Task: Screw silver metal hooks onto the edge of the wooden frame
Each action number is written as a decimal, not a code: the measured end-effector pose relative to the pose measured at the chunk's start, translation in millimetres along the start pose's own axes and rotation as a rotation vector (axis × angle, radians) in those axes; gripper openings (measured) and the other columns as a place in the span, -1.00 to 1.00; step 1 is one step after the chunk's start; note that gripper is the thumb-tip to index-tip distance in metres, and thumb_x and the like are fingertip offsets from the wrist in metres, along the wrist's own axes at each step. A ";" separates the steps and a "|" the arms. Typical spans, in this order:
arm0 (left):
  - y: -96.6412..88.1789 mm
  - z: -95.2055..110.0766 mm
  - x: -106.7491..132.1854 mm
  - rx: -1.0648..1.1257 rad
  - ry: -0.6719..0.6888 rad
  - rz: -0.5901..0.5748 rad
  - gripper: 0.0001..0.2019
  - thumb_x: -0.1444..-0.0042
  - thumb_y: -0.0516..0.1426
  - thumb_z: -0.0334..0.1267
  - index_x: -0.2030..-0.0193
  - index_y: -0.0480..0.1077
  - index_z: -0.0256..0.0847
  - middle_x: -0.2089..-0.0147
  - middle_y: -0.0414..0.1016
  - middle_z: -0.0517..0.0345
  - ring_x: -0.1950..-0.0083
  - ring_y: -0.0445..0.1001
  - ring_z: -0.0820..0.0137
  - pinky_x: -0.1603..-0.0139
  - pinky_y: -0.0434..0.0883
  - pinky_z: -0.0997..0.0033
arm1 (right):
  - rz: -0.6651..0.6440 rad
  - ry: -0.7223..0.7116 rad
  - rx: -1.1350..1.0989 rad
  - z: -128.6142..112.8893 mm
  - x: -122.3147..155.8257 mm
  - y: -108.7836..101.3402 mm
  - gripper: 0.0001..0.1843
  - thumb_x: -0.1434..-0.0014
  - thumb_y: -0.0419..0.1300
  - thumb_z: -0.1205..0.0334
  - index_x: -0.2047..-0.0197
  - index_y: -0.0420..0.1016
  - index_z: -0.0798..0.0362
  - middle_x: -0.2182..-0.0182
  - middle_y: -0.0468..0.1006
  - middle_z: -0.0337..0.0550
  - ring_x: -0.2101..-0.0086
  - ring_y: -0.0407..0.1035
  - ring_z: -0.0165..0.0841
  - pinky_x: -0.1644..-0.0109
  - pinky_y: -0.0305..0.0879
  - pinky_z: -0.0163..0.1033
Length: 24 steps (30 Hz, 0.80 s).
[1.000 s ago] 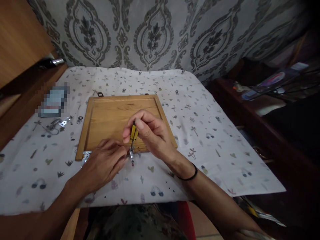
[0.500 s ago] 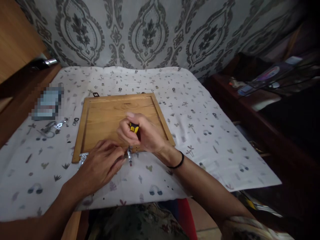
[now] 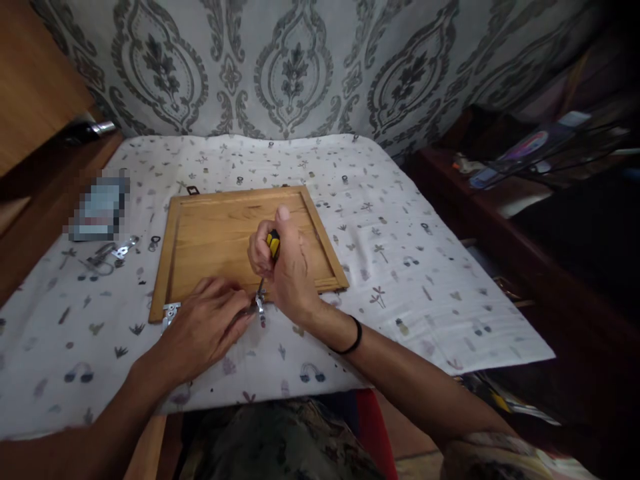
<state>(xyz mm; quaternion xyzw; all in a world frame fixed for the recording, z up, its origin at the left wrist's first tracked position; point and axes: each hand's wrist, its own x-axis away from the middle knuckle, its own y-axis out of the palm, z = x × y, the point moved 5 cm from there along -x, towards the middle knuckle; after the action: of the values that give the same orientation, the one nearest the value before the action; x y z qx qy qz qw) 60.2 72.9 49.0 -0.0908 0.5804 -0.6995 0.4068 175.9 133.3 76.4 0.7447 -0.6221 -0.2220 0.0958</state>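
A wooden framed panel lies flat on a patterned white cloth. My right hand is closed round a yellow-and-black screwdriver, its tip down at a small metal hinge on the panel's near edge. My left hand rests on the cloth beside that hinge, its fingertips pressed against it. A second metal hinge sits at the panel's near left corner.
Loose metal fittings and a blurred packet lie on the cloth at the left. A wooden cabinet stands at the far left. A dark shelf with clutter runs along the right.
My right hand has turned on the screwdriver, going from a cupped grip over the handle to an upright grip with the thumb raised. My left hand has stayed at the hinge.
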 end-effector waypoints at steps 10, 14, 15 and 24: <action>0.1 -1.7 1.7 0.024 -0.018 -0.010 -0.82 -0.42 0.01 -0.23 0.09 0.41 -0.20 0.09 0.55 0.01 0.02 0.46 0.20 -0.04 0.39 0.11 | -0.436 -0.040 0.074 -19.8 -8.5 -2.7 -0.55 -0.32 0.17 0.00 0.56 0.41 0.04 0.31 0.50 -0.18 0.25 0.40 -0.39 0.05 0.32 -0.24; -0.4 -1.4 1.2 -0.003 0.005 -0.014 -0.80 -0.43 -0.01 -0.23 0.03 0.41 -0.20 0.12 0.57 0.02 0.05 0.47 0.20 -0.01 0.39 0.12 | -0.540 0.143 0.004 -14.4 -11.4 4.4 -0.57 -0.26 0.17 0.02 0.58 0.28 -0.01 0.58 0.40 -0.29 0.56 0.23 -0.45 0.41 0.24 -0.27; -0.5 -1.3 1.0 -0.010 0.011 -0.016 -0.80 -0.43 -0.02 -0.24 0.02 0.41 -0.21 0.13 0.57 0.02 0.05 0.47 0.19 -0.01 0.39 0.12 | -0.542 0.176 -0.013 -12.3 -12.2 6.1 -0.56 -0.26 0.15 0.02 0.60 0.24 -0.03 0.67 0.28 -0.34 0.62 0.11 -0.47 0.50 0.13 -0.29; -1.0 -1.3 -0.2 0.017 -0.012 -0.042 -0.82 -0.42 -0.01 -0.24 0.13 0.40 -0.19 0.11 0.56 0.02 0.02 0.47 0.19 -0.02 0.40 0.13 | -0.041 -0.058 0.049 -4.8 -1.6 5.4 -0.40 -0.38 0.02 -0.24 0.57 0.12 -0.05 0.67 0.05 -0.37 0.62 -0.09 -0.44 0.54 -0.05 -0.26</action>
<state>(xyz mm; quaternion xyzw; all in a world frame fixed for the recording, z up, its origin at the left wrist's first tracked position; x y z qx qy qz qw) 59.1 73.9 49.6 -0.1041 0.5701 -0.7122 0.3962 173.1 133.2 83.3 0.7525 -0.6146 -0.2301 0.0549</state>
